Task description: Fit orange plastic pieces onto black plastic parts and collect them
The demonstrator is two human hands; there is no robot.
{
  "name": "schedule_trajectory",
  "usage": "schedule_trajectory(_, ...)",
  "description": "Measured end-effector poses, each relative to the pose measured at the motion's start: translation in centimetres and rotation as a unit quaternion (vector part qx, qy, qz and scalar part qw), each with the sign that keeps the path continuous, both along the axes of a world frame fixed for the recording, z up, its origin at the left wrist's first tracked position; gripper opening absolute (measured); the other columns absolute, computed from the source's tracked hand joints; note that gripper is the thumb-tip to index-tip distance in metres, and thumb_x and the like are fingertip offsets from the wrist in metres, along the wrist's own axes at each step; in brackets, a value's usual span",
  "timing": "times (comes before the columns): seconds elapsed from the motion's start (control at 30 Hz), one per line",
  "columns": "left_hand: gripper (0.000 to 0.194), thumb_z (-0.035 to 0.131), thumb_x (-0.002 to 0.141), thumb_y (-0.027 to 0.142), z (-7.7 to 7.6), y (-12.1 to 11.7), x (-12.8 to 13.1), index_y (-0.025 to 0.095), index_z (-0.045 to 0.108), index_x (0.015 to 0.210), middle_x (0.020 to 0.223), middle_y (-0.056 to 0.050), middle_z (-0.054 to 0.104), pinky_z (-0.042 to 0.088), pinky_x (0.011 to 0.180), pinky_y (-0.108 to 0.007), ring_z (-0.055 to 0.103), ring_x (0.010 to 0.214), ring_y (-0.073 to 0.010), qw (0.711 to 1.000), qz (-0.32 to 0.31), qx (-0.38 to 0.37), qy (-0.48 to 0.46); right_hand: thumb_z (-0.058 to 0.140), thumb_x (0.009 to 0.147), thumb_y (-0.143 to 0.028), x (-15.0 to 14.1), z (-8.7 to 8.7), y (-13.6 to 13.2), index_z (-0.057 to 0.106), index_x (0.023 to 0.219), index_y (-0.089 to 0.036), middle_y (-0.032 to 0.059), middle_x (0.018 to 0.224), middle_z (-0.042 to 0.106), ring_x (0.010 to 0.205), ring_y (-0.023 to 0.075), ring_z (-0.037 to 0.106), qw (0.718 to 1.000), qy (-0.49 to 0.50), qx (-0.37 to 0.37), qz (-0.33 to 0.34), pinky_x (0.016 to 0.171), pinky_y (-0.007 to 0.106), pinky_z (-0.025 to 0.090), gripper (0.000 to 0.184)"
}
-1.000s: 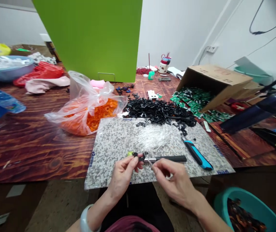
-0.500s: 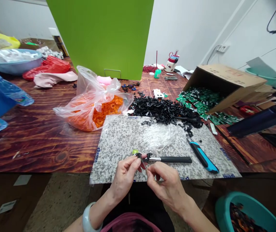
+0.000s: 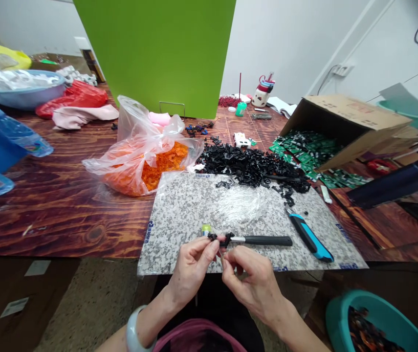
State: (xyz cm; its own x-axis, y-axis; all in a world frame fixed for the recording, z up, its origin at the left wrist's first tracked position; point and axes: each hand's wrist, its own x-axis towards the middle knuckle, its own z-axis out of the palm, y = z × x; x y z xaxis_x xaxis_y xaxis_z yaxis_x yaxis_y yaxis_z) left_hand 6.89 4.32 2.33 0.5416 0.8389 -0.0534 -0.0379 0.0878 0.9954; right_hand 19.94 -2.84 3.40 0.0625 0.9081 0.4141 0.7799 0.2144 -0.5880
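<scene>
My left hand (image 3: 193,262) is closed, thumb and fingers pinching a small black plastic part (image 3: 228,238) above the front of the speckled board (image 3: 179,205). My right hand (image 3: 252,275) is closed beside it, its fingertips pinching a thin metal pin (image 3: 222,256) against the part; where the pin's tip sits is hidden. Just behind my hands lies a tool with a black handle (image 3: 267,240) and a metal shaft, with a yellow-green piece (image 3: 206,228) at its left. Farther back on the board are a heap of thin shiny pins (image 3: 240,204) and a pile of black plastic parts (image 3: 253,165).
A blue-and-black utility knife (image 3: 312,238) lies right of my hands. An orange-filled plastic bag (image 3: 131,166) stands left behind the board. A cardboard box (image 3: 359,117) spills green circuit boards (image 3: 311,149). Below right is a teal tub (image 3: 335,318). A green panel (image 3: 153,54) rises at the back.
The pin in my right hand has moved up closer to the black part, and less of it shows. My left hand still grips the part; the view has shifted slightly.
</scene>
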Motion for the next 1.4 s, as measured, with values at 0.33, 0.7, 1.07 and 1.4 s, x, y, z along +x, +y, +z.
schedule_trajectory(0.33,0.031,0.057,0.086,0.034,0.0,-0.3,0.3,0.014,0.072,0.068,0.074,-0.005,0.067,0.046,0.067,-0.025,0.061,0.072,-0.0181,1.0,0.027,-0.004,0.007,0.049,0.083,-0.012,-0.1,0.0,0.0,0.05,0.065,-0.019,-0.0028,0.056,0.051,0.05,0.0094,0.047,1.0,0.023,-0.003,-0.002,0.052,0.022,0.035,0.019)
schedule_trajectory(0.7,0.025,0.057,0.087,0.029,0.3,0.1,0.0,0.014,0.075,0.079,0.076,-0.006,0.069,0.048,0.066,-0.025,0.063,0.071,-0.0189,0.999,0.025,0.027,0.019,0.047,0.085,-0.019,-0.2,0.6,0.2,0.047,0.061,-0.019,-0.0044,0.053,0.044,0.047,0.0079,0.041,0.993,0.094,-0.072,-0.009,0.047,0.02,0.031,0.024)
schedule_trajectory(1.07,0.027,0.053,0.089,0.02,0.8,0.8,-0.7,0.014,0.069,0.068,0.065,-0.003,0.063,0.042,0.062,-0.023,0.061,0.064,-0.0156,0.971,0.011,0.214,0.103,0.052,0.079,-0.024,0.9,2.0,1.0,0.048,0.058,-0.018,-0.0036,0.05,0.048,0.044,0.008,0.042,0.963,0.191,-0.189,-0.027,0.042,0.018,0.033,0.022)
schedule_trajectory(1.4,0.031,0.046,0.093,0.018,1.1,0.8,-1.0,0.012,0.063,0.068,0.06,-0.003,0.056,0.038,0.059,-0.024,0.053,0.059,-0.0149,0.934,-0.035,0.316,0.161,0.052,0.078,-0.022,1.6,2.2,1.6,0.048,0.057,-0.018,-0.0035,0.049,0.05,0.044,0.0083,0.044,0.966,0.148,-0.212,-0.021,0.043,0.019,0.03,0.023)
